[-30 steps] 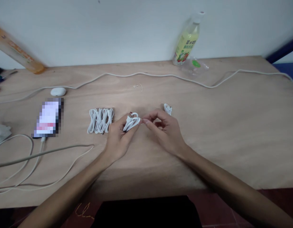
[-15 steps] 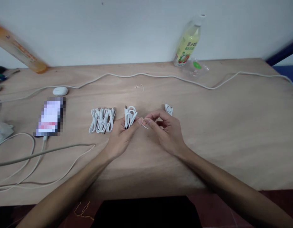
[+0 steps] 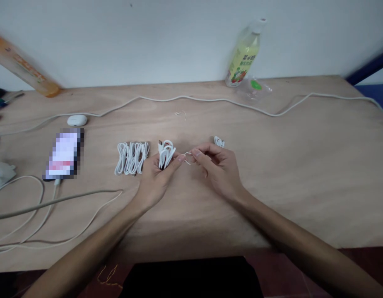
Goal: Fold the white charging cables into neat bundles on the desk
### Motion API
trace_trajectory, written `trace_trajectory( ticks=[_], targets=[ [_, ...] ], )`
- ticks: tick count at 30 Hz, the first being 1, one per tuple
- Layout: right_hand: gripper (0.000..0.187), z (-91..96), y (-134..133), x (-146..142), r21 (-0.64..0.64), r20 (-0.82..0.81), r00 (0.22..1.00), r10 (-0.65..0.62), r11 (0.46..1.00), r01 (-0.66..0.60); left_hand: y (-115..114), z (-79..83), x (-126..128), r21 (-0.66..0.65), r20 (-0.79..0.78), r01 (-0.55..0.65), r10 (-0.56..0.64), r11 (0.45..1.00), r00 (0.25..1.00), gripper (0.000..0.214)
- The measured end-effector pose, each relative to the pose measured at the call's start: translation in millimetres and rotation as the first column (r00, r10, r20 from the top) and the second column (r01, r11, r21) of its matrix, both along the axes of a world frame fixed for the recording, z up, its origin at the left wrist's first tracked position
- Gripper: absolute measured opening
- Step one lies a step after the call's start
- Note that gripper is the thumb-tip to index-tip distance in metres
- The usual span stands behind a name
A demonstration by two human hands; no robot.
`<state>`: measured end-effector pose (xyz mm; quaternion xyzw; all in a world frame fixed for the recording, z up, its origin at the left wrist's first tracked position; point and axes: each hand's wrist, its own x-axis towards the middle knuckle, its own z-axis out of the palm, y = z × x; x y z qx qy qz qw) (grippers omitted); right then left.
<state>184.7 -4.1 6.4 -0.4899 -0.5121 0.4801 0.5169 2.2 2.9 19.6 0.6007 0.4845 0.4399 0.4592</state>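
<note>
My left hand (image 3: pixel 157 176) is closed round a small coiled white cable (image 3: pixel 165 152), held just above the wooden table (image 3: pixel 287 165). My right hand (image 3: pixel 217 169) pinches a thin white twist tie (image 3: pixel 187 157) between thumb and forefinger, its tip close to the left fingertips. To the left of the held coil lies a row of several bundled white cables (image 3: pixel 131 157). Another small white coil (image 3: pixel 219 142) peeks out behind my right hand.
A phone (image 3: pixel 64 154) with a plugged-in cable lies at the left, a white earbud case (image 3: pixel 76 120) behind it. A long white cord (image 3: pixel 210 99) runs across the back of the table. A drink bottle (image 3: pixel 243 54) and clear wrapper (image 3: pixel 255 86) stand by the wall.
My left hand has turned the coiled cable upright and shifted it slightly left. A twist tie now shows pinched in my right fingers, drawn out between the two hands.
</note>
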Motion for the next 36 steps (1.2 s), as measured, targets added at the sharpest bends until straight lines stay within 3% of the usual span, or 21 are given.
trace_trajectory(
  ticks=[7, 17, 25, 36],
  targets=[
    [0.039, 1.1, 5.4, 2.2, -0.2, -0.182, 0.979, 0.089, 0.972, -0.126, 1.6, 0.1, -2.0, 0.045, -0.044, 0.0, 0.002, 0.999, 0.999, 0.032],
    [0.035, 13.0, 8.0, 8.3, -0.386, -0.357, 0.918, 0.172, 0.868, -0.313, -0.5, -2.0, -5.8, 0.132, -0.137, 0.091, -0.073, 0.987, 0.988, 0.023],
    [0.036, 12.4, 10.7, 11.4, -0.413, -0.331, 0.923, 0.197, 0.849, -0.33, -2.2, -3.5, -16.3, 0.286, -0.349, 0.219, -0.112, 0.933, 0.931, 0.017],
    [0.037, 13.5, 11.2, 15.8, -0.407, -0.356, 0.897, 0.26, 0.821, -0.4, 0.0, -0.7, -14.0, 0.285, -0.333, 0.222, -0.121, 0.932, 0.935, 0.02]
  ],
)
